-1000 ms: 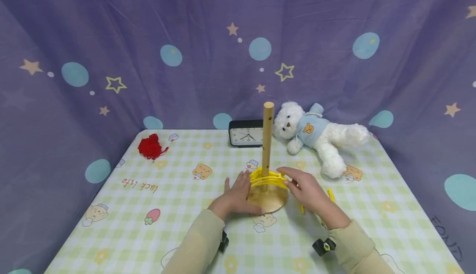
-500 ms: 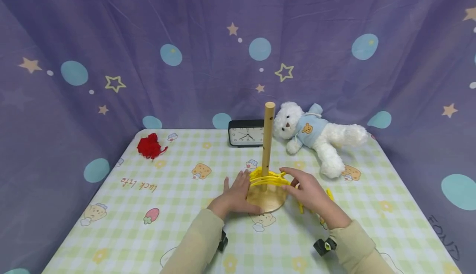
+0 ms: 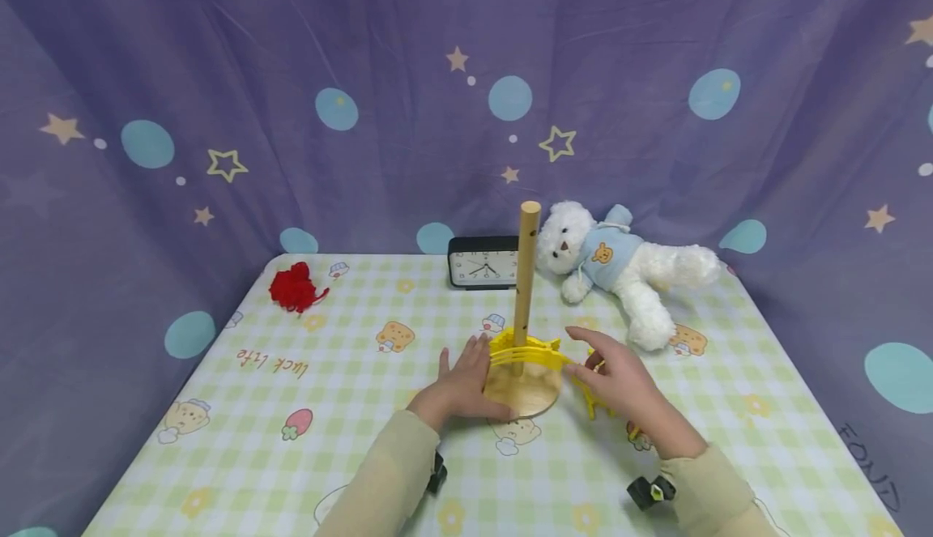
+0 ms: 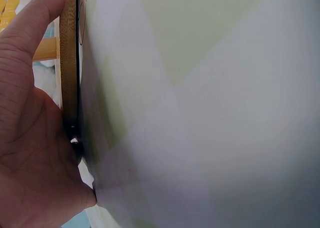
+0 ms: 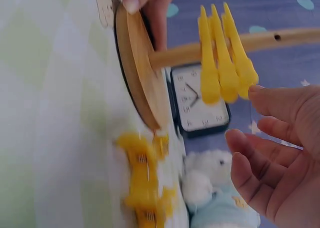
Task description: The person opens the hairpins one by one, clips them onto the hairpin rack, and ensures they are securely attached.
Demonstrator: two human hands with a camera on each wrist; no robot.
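Observation:
A wooden stand (image 3: 521, 294), an upright pole on a round base (image 3: 526, 387), stands before me. Several thin yellow curved plastic pieces (image 3: 530, 352) hang stacked around the pole's lower part; three rounded ends line up in the right wrist view. My left hand (image 3: 459, 387) rests against the base's left side, fingers straight and spread, thumb at the near rim. My right hand (image 5: 285, 143) is just right of the pieces, fingers loosely bent and holding nothing, one fingertip right at the end of the outermost piece. Loose yellow pieces (image 5: 142, 173) lie beside the base, partly behind my right hand in the head view.
Behind the pole stands a black alarm clock (image 3: 483, 263). A white teddy bear (image 3: 619, 266) in a blue top lies at the back right. Red yarn (image 3: 295, 287) sits at the back left. A checked cloth (image 3: 350, 407) covers the table, with a purple curtain (image 3: 394, 181) behind.
My right hand has let go of the yellow pieces' right end and drawn back slightly to the right, fingers opening. The left hand and the stand have stayed put.

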